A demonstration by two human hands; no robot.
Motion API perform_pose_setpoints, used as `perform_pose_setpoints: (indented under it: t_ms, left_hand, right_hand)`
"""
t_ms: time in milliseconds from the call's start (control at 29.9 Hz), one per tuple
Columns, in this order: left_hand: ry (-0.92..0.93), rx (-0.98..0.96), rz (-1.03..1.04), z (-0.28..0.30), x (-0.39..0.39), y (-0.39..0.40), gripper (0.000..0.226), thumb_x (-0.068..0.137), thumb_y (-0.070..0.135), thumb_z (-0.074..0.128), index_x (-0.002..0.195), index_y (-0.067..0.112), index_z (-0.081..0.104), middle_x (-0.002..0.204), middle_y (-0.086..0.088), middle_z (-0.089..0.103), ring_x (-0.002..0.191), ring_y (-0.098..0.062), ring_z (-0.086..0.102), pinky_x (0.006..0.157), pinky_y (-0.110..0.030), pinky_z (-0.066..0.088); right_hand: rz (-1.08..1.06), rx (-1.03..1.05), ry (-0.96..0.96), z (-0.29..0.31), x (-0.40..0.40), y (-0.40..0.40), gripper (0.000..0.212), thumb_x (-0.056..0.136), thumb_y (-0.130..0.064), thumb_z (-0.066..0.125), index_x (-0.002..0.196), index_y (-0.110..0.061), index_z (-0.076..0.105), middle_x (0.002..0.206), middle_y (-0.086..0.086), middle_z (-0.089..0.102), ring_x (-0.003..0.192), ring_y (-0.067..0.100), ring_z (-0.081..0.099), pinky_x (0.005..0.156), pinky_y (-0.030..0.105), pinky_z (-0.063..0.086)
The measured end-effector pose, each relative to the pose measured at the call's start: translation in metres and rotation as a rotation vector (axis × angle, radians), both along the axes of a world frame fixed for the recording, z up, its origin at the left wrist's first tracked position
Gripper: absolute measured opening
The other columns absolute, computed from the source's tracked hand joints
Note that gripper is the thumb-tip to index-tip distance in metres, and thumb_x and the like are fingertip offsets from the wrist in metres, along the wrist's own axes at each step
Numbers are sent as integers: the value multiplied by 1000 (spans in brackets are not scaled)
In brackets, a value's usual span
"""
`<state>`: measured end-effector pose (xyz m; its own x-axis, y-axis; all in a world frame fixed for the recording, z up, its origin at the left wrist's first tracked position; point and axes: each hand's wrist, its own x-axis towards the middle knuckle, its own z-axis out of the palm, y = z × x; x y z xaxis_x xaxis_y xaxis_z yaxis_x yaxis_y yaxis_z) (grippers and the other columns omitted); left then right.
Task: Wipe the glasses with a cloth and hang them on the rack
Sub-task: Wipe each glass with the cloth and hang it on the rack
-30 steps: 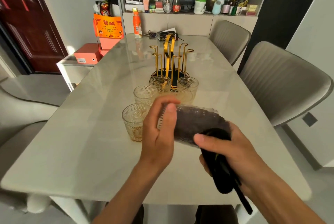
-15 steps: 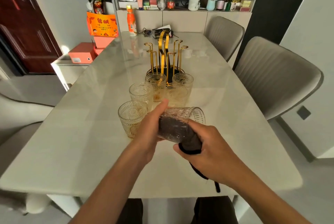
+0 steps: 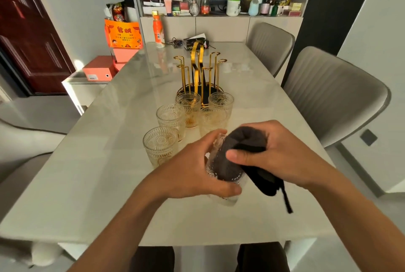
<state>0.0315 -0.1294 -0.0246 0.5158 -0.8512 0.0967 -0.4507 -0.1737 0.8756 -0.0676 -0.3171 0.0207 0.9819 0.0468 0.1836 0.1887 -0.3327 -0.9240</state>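
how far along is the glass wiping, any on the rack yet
Nothing hung yet: the gold rack holds no glasses. In hand: the left hand grips one glass while the right hand works the dark cloth in it. Left: five glasses on the table.

Cloth-stuffed glass (image 3: 228, 200) tilted; five glasses (image 3: 161, 145) upright before gold rack (image 3: 198, 74).

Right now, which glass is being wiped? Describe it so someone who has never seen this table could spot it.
Start at the gold rack mid-table, then come past the five glasses standing upright before it toward the near edge. The wiped glass is the only one off the table, tilted, gripped by the left hand, with a dark cloth stuffed inside by the right hand.
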Motion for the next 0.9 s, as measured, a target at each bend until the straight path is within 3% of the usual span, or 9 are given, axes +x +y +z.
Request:
perform_pose_setpoints:
  t_ms: [134,267,368,434,468,535,668,802,902]
  left_hand:
    - [256,-189,187,-18,-17,-16,72,62,34,85,129,38,60,116,12,75,106,-6,72,84,-22,57]
    - [489,-230,321,-39,-24,-19,57,56,38,76,112,42,70,108,7,79,100,-11,74,90,-35,55]
    - [674,-374,365,-40,-22,-17,61,59,37,75,120,30,70,117,-2,78,109,-21,72,98,-45,54]
    - [754,-431,378,-35,-23,-20,81,70,50,80,142,21,57,135,-4,70,123,-22,66,104,-45,51]
    - [765,-431,423,-33,-25,-21,97,70,62,81,151,22,47,146,-3,62,133,-21,60,112,-47,45]
    - [735,-425,508,-32,-32,-23,117,59,79,82,157,33,38,158,2,50,144,-20,49,120,-52,35]
    - [629,-475,594,-30,-43,-26,115,54,82,79,153,37,41,146,10,61,133,-11,58,114,-49,45]
    - [681,-528,699,-22,-24,-20,128,46,86,78,155,31,41,150,7,57,137,-16,55,117,-49,40]
    - [625,-520,640,-28,-35,-23,129,45,89,77,155,31,42,152,4,56,138,-17,54,117,-50,41]
  right_hand:
    - [-534,131,-360,-24,7,26,8,92,-18,74,89,-25,74,84,-11,76,78,2,71,69,12,53]
    - [-786,167,-540,-38,2,38,13,99,-24,63,99,-36,64,90,-28,69,86,-6,66,71,6,49]
    - [-629,181,-402,-57,-11,52,24,98,-43,57,121,-41,66,120,-28,67,109,1,65,88,25,56]
    - [-492,118,-245,-71,-21,71,52,94,-63,51,144,-53,46,153,-32,41,142,5,44,110,49,46]
    - [-444,40,-220,-72,-23,77,61,93,-72,44,150,-57,31,161,-35,24,151,2,26,118,53,35]
    - [-389,-76,-195,-67,-18,74,70,90,-83,29,153,-60,12,164,-36,7,153,-6,7,125,51,19]
    - [-312,275,-33,-54,-9,62,72,92,-78,27,157,-50,18,164,-23,29,149,-1,29,125,44,25]
    - [-267,90,-79,-72,-21,93,58,94,-78,20,148,-68,1,161,-42,0,150,-13,-2,126,43,5]
    - [-316,182,-58,-60,-8,74,60,96,-63,28,153,-61,10,159,-26,27,147,0,25,123,38,17]
